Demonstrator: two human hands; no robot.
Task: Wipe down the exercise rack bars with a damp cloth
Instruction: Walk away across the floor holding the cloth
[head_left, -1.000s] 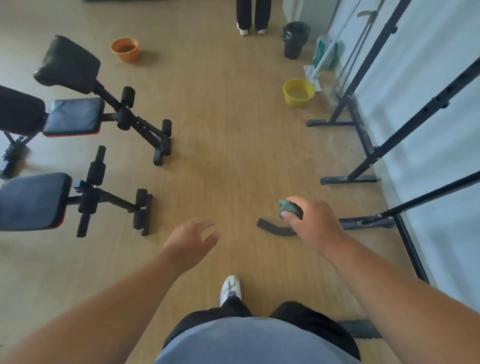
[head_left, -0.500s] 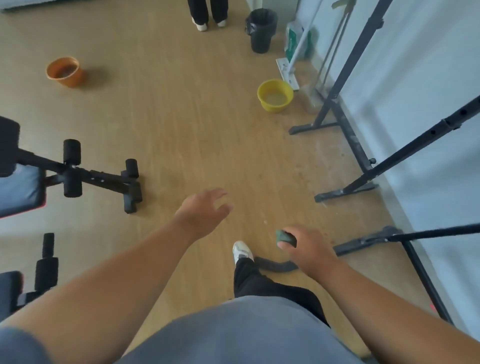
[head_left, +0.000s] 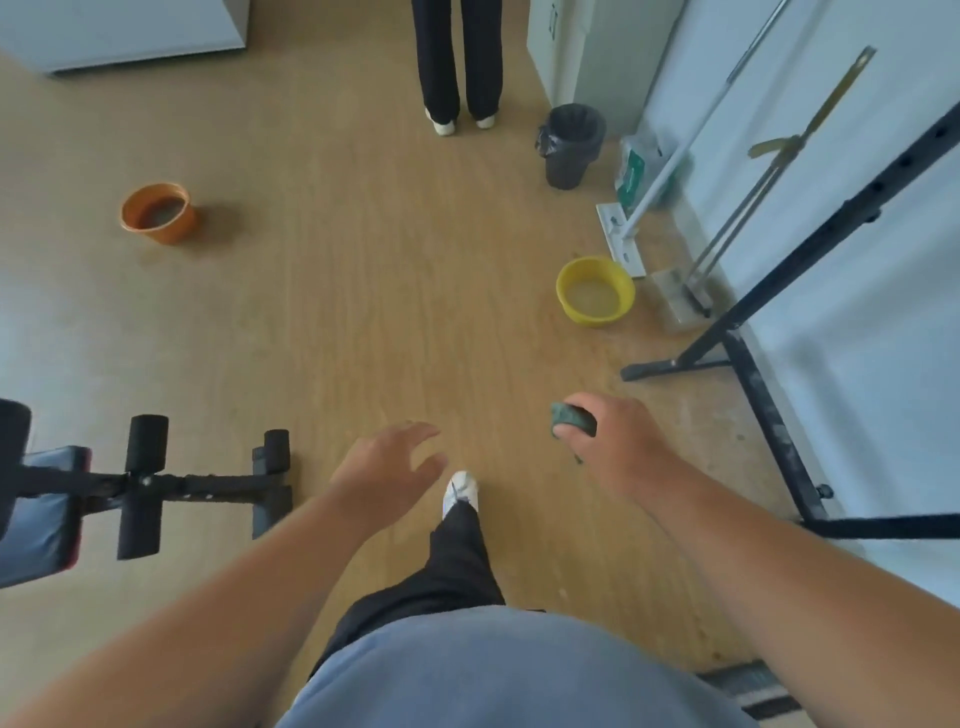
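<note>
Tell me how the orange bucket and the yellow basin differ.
The orange bucket is taller with steeper sides; the yellow basin is wider and shallower. The orange bucket stands alone on open floor at left; the yellow basin sits at right, near the mop heads and rack foot. Both are upright, open-topped and seem to hold murky water.

The person has stepped closer to the yellow basin (head_left: 595, 291).

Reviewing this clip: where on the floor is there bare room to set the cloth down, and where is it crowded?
Bare floor lies between the orange bucket and the yellow basin, running down to the bench. Crowded: the right wall strip, with trash bin, mops and rack bars. The right hand grips the cloth; the left hand holds nothing.
</note>
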